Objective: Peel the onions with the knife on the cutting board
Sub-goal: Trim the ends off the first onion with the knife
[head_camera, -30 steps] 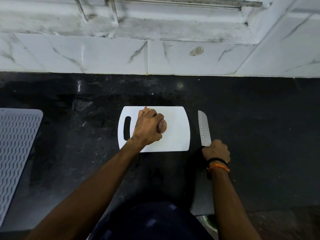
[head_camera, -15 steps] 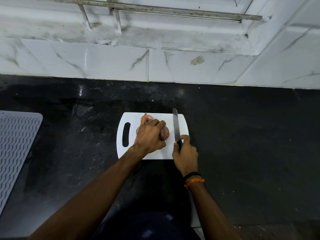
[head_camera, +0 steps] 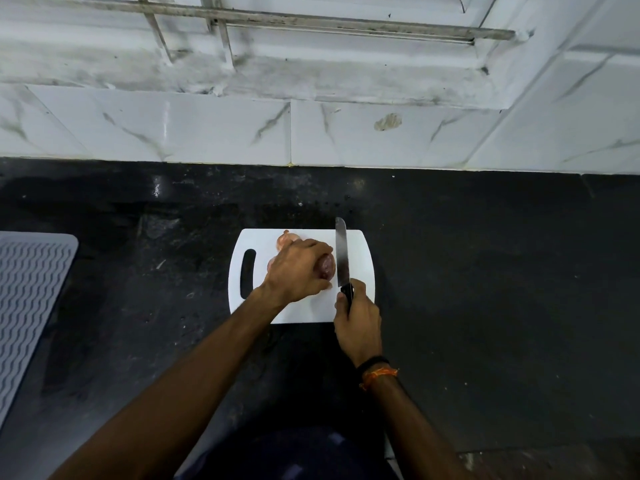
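Note:
A white cutting board [head_camera: 362, 258] with a handle slot lies on the black counter. My left hand [head_camera: 294, 273] grips a red-brown onion [head_camera: 328, 267] on the board; only the onion's right end shows past my fingers. A second, paler onion [head_camera: 285, 240] peeks out behind that hand at the board's far edge. My right hand [head_camera: 358, 318] holds the black handle of a knife [head_camera: 342, 254]. Its blade points away from me and stands just right of the gripped onion's end.
A grey ribbed mat [head_camera: 29, 306] lies at the left edge of the black counter [head_camera: 485, 289]. White marble-look tiles [head_camera: 207, 129] and a window ledge with a metal frame rise behind the counter.
My right hand picked the knife up from the counter right of the board and brought it over the board, beside the onion. My left hand kept its grip on the onion.

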Tool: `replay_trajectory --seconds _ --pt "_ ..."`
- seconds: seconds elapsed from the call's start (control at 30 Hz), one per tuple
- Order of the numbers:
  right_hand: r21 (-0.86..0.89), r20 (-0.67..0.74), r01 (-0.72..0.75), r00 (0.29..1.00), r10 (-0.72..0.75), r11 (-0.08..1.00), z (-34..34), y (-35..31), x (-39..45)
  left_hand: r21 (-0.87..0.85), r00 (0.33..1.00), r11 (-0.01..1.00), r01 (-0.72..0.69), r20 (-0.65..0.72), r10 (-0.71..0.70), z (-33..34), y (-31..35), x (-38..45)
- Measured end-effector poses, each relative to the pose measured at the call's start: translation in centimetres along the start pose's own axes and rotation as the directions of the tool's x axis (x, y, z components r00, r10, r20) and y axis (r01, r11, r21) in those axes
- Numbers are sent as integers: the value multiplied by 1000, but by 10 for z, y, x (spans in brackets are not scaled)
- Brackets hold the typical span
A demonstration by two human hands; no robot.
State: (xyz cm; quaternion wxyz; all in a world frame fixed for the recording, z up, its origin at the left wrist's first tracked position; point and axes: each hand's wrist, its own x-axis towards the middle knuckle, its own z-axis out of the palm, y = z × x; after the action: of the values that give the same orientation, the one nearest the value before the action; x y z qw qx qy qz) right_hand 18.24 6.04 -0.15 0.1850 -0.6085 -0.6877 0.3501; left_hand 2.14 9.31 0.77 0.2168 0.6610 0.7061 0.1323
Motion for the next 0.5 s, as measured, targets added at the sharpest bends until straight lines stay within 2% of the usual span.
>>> replay_trajectory --seconds 0.1,0.23,0.43,0.5 --pt "-20 33 -4 999 5 1000 -2 2 2 -119 999 993 -12 39 17 -2 -5 -3" --pt "-19 67 -45 997 46 999 -3 3 4 -151 998 989 -8 62 17 -4 -10 -4" --pt "-7 75 -54 996 54 999 -5 1 4 -121 995 990 -65 -89 55 0 -8 -14" --pt "-6 74 -61 995 61 998 -7 0 6 -94 995 994 -51 -86 43 0 -5 -14"
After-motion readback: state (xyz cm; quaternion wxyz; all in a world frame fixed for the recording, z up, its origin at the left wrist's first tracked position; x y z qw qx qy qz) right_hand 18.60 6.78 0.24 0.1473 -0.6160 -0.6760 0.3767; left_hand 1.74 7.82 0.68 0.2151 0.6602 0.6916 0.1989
